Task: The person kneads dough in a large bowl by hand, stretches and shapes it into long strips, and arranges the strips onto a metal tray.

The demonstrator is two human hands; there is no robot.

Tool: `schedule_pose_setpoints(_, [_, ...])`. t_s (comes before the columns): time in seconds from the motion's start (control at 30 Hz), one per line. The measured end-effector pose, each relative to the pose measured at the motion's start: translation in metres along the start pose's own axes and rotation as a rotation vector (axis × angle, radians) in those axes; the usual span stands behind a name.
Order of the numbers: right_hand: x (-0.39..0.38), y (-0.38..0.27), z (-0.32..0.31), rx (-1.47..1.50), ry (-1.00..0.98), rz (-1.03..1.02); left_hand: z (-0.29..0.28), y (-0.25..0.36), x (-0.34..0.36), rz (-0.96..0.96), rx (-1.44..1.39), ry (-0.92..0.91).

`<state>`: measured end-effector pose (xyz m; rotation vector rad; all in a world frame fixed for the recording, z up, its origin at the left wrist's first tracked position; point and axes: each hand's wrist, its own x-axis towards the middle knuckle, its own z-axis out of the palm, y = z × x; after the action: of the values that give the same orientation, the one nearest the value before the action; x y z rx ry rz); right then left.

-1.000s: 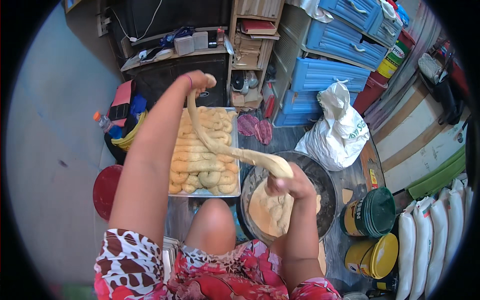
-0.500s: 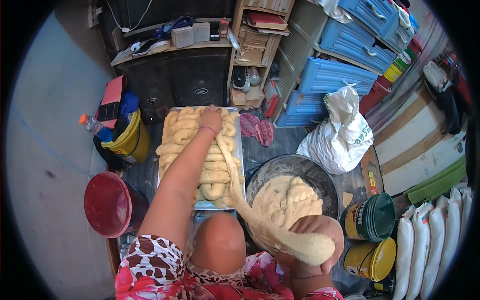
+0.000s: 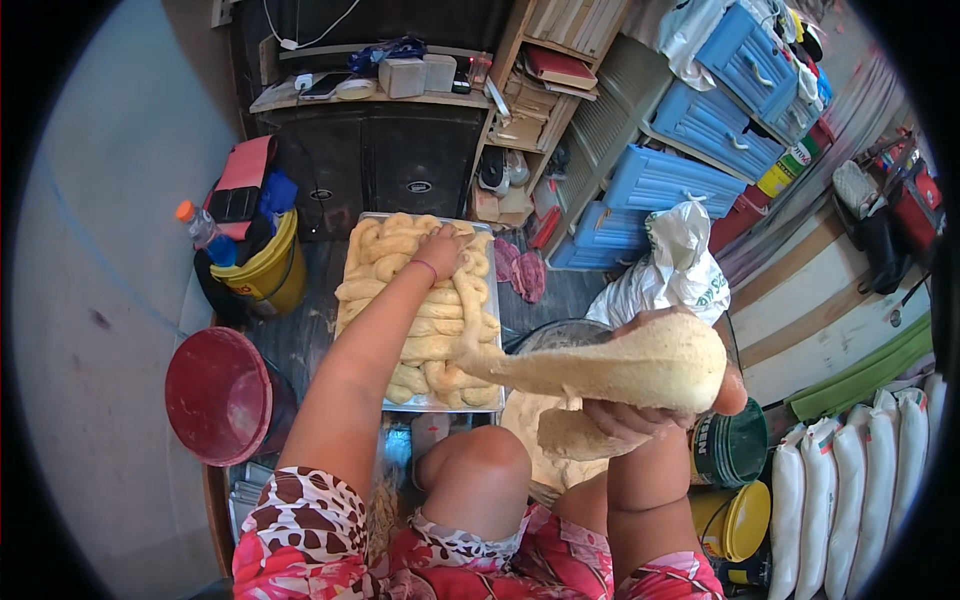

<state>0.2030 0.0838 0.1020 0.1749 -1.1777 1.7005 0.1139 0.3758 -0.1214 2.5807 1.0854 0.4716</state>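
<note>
A long soft rope of pale dough (image 3: 600,368) is draped over my right hand (image 3: 640,415), which grips it, and a thick end hangs below. The rope runs left and down onto the metal tray (image 3: 487,404), then up along its right side. Coiled and folded dough strands (image 3: 430,328) fill the tray. My left hand (image 3: 440,250) lies on the strands at the tray's far right, fingers spread, by the rope's far part. More dough (image 3: 525,415) sits in the black basin (image 3: 563,335), partly hidden behind my right hand and the raised rope.
Left of the tray stand a dark red bucket (image 3: 215,395) and a stuffed yellow bucket (image 3: 270,275). On the right are a white sack (image 3: 670,270), a green bucket (image 3: 735,440), a yellow-lidded bucket (image 3: 745,520) and several long white bags (image 3: 830,490). Blue drawers (image 3: 670,180) stand behind.
My right hand has risen from the basin's near side, lifting the dough rope over the basin. My left hand has shifted slightly toward me on the tray, its fingers now spread. The view has tilted.
</note>
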Motion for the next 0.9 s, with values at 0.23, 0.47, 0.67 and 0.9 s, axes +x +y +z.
schedule_pose_setpoints(0.23, [0.001,0.018,-0.022,-0.341,0.076,0.424,-0.014,0.012,-0.018,-0.008,-0.009,-0.017])
schedule_pose_setpoints(0.47, [0.054,0.016,-0.100,-1.019,0.369,0.903,-0.045,0.043,-0.128,0.019,-1.798,-0.394])
schedule_pose_setpoints(0.67, [0.111,0.022,-0.179,-1.951,0.297,0.773,-0.004,0.047,-0.170,-0.222,-1.595,-0.020])
schedule_pose_setpoints(0.9, [0.075,0.083,-0.271,-1.672,0.574,0.447,0.018,0.052,-0.176,-0.249,-0.778,0.247])
